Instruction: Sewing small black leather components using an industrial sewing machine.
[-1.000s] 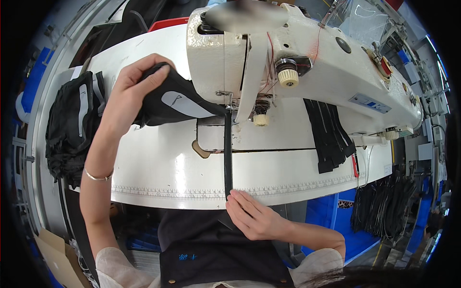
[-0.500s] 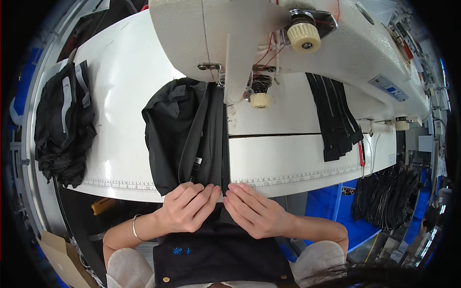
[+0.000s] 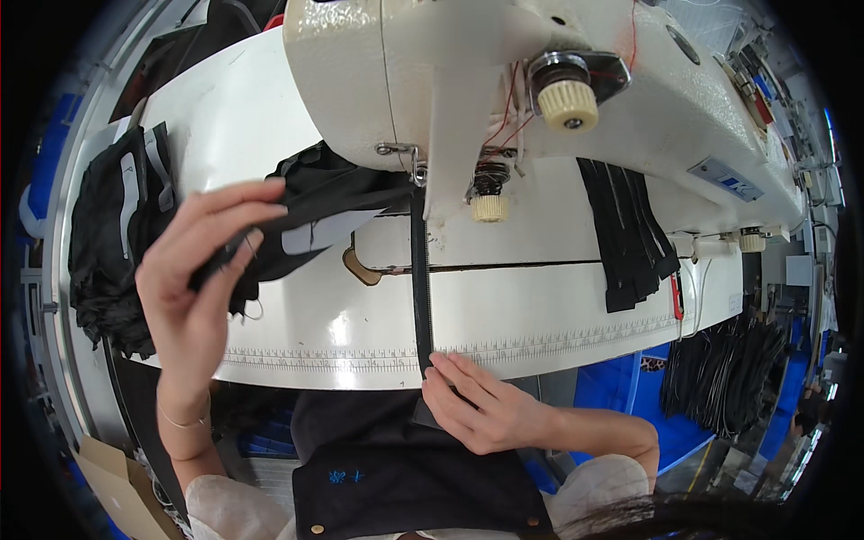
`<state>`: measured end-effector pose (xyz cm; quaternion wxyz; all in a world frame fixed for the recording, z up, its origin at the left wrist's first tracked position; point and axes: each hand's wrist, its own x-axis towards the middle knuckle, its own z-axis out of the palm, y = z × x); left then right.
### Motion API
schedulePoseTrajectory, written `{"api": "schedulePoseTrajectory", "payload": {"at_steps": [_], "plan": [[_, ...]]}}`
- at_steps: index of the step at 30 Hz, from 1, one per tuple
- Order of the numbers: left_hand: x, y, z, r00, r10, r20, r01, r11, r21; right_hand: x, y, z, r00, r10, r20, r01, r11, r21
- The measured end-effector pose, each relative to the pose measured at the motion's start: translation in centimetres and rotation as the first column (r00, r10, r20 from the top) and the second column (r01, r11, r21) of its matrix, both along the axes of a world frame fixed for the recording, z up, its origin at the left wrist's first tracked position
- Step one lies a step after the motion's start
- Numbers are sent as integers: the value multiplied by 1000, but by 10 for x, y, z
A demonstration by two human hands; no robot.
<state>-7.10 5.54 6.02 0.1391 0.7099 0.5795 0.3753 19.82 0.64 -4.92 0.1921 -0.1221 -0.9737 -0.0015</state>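
A black zipper strip [image 3: 421, 279] runs straight from under the head of the white sewing machine [image 3: 346, 81] to the table's near edge. At its near end, my right hand [image 3: 481, 405] pinches it between thumb and fingers. Out to the left, my left hand [image 3: 184, 288] is raised, its fingers curled on the black fabric piece [image 3: 310, 193]. That cloth is folded over and stretches from the hand to the presser area, showing a pale grey patch [image 3: 328, 232]. My fingers and the machine's head hide parts of it.
A pile of black fabric pieces [image 3: 108, 243] lies at the table's left. Several black zipper strips [image 3: 625, 234] lie on the right, beside a small red tool [image 3: 677, 297]. Blue bins [image 3: 666, 423] and hanging black strips [image 3: 724, 373] are below right. A printed ruler [image 3: 333, 362] lines the near edge.
My left hand has left the near edge and swung up and left, carrying the black fabric off the zipper strip and folding it over. My right hand stays on the zipper's near end.
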Motion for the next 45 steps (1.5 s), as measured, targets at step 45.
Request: {"api": "schedulePoseTrajectory", "payload": {"at_steps": [45], "plan": [[43,-10,-91,779,-423,-463,519,850,95,-10,55,6,993,61,98,-69,994,85]]}}
